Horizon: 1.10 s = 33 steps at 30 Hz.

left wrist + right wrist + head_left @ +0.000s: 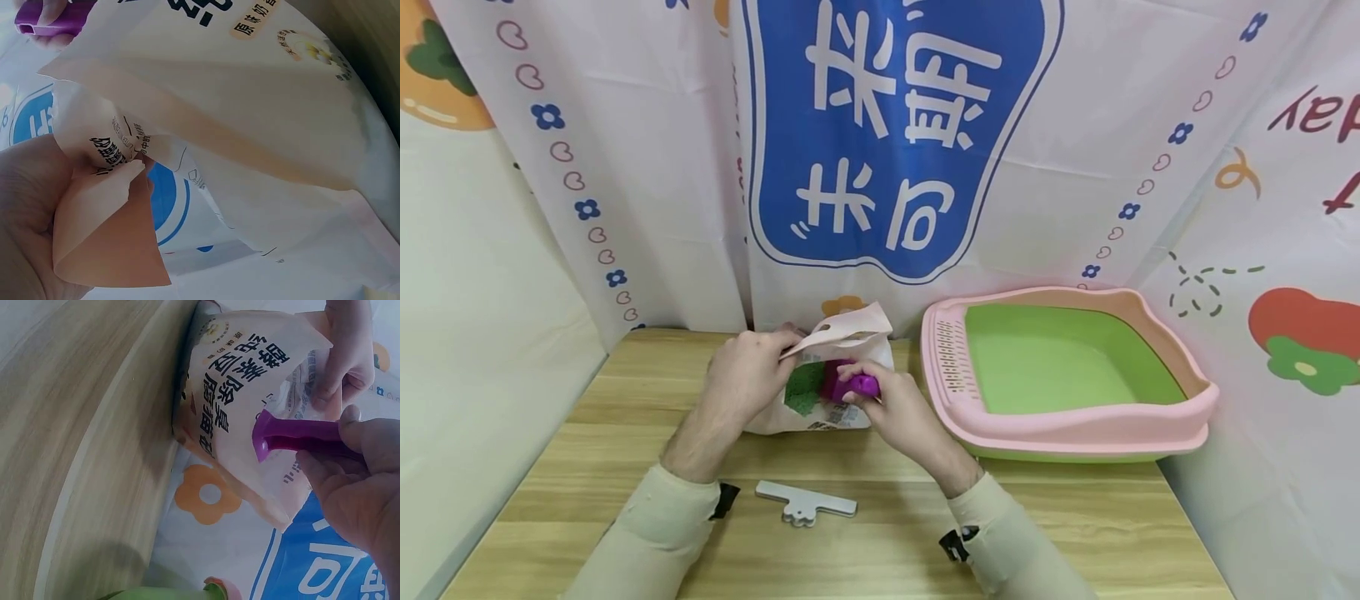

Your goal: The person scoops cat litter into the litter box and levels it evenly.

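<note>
A pale paper bag of cat litter stands open at the back of the table, with green granules showing inside. My left hand grips the upper edge of the bag; in the left wrist view the bag's paper folds at that hand. My right hand holds a purple scoop by its handle, its head in the bag's mouth beside the granules. From the right wrist, the scoop points into the bag, and its far end is hidden behind the printed front.
A pink-rimmed litter box with a green base stands to the right of the bag. On the wooden table, a grey-white clip lies between my forearms. Printed cloth hangs behind and at the sides.
</note>
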Tool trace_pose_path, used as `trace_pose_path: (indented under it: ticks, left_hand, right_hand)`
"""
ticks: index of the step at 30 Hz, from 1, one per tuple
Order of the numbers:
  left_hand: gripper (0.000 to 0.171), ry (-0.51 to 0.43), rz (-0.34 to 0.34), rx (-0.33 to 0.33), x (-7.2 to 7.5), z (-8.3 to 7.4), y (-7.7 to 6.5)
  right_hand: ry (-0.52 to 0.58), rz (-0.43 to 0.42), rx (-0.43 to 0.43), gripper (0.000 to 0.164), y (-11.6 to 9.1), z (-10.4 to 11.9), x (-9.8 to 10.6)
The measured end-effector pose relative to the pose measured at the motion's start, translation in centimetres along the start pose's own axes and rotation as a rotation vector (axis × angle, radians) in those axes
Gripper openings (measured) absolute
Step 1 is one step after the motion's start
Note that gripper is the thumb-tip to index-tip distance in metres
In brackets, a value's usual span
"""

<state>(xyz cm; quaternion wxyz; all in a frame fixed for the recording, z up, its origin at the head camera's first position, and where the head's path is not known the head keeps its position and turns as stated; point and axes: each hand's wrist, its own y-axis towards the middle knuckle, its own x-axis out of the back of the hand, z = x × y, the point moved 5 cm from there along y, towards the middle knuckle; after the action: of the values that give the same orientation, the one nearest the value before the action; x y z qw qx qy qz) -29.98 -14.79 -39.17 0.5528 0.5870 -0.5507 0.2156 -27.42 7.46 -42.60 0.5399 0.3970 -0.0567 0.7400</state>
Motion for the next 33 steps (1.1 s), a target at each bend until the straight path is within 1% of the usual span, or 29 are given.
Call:
trace_pose_path:
  ticks: [4,7,10,13,17,21,26,28,30,33]
  left_hand:
    - [0.015,-0.015,-0.004,-0.002,-0.4,0.2,0.0]
    - [0.016,-0.032,-0.013,-0.005,-0.6,0.4,-0.1]
    - [0.018,-0.046,-0.018,-0.008,-0.8,0.5,-0.3]
    - [0.019,-0.046,-0.017,-0.018,-0.8,0.4,-0.4]
    - [0.02,-0.039,-0.017,-0.029,-0.8,0.2,-0.4]
    - [0.021,-0.042,-0.024,-0.023,-0.6,0.2,-0.6]
    - [0.02,-0.06,-0.052,-0.022,-0.3,0.4,-0.6]
    - [0.02,-0.062,-0.059,-0.027,-0.3,0.4,-0.6]
    - [0.02,-0.065,-0.062,-0.028,-0.3,0.5,-0.5]
    - [0.02,-0.067,-0.063,-0.024,-0.4,0.6,-0.4]
  right_hand:
    - [-0.055,0.012,-0.042,0.032,-0.1,-0.3,0.2]
    - [-0.096,0.018,-0.083,0.034,-0.3,-0.3,0.6]
    - [-0.123,0.035,-0.122,0.035,-0.2,0.1,0.9]
    - [-0.154,0.059,-0.144,0.036,0.0,0.4,1.1]
    - [-0.237,0.091,-0.145,0.035,0.4,0.6,0.8]
    - [-0.264,0.114,-0.118,0.036,0.7,0.4,0.4]
    - [-0.188,0.132,-0.074,0.036,1.0,-0.3,0.2]
    - [-0.148,0.125,-0.064,0.034,1.1,-0.6,0.2]
    - [-0.096,0.093,-0.077,0.032,1.2,-1.0,0.2]
    - [-0.019,-0.006,-0.122,0.03,1.2,-1.5,0.3]
